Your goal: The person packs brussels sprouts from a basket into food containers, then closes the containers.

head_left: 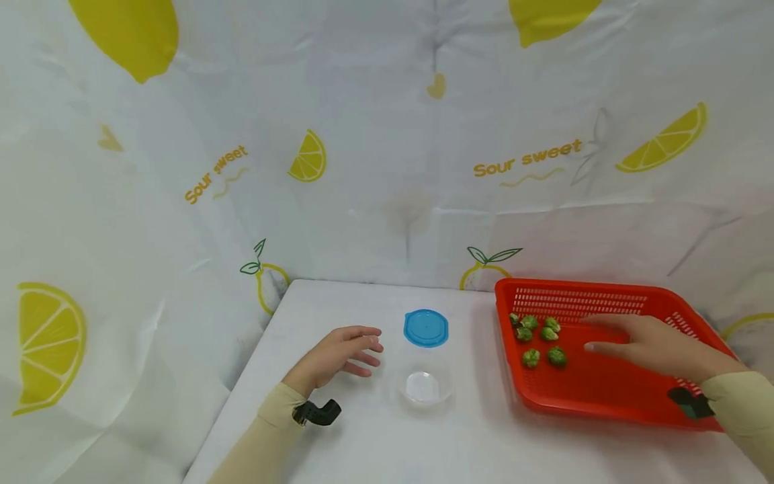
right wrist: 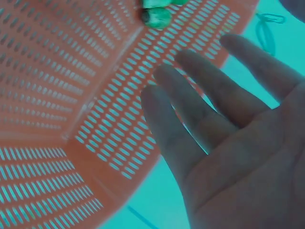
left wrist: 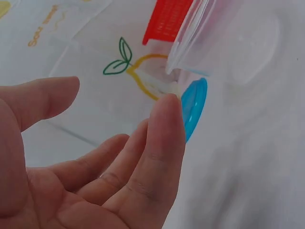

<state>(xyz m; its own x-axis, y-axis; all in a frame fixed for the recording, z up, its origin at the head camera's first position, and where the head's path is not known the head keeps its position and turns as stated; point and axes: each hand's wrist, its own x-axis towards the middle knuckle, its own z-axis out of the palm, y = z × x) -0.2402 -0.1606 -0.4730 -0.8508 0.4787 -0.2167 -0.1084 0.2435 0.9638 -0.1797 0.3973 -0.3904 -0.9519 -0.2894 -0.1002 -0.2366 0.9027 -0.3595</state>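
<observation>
My left hand [head_left: 338, 355] hovers over the table's left half, its fingers loosely bent and nothing in them. Just right of it stands a clear plastic bowl [head_left: 423, 390], upright with its top uncovered. Behind the bowl lies a blue lid [head_left: 426, 328], which in the left wrist view shows partly behind a fingertip. Over the right part of a red slotted basket [head_left: 605, 411] is my right hand [head_left: 656, 348], holding nothing, its fingers extended. Several small Brussels sprouts [head_left: 557, 356] lie inside the basket at its left end, left of the right fingertips.
The white table [head_left: 363, 450] reaches back to a hanging white sheet [head_left: 387, 148] printed with lemons. The sheet also lines the left side. The basket's raised walls border the right part of the table. A dark wrist strap [head_left: 317, 413] is on the left sleeve.
</observation>
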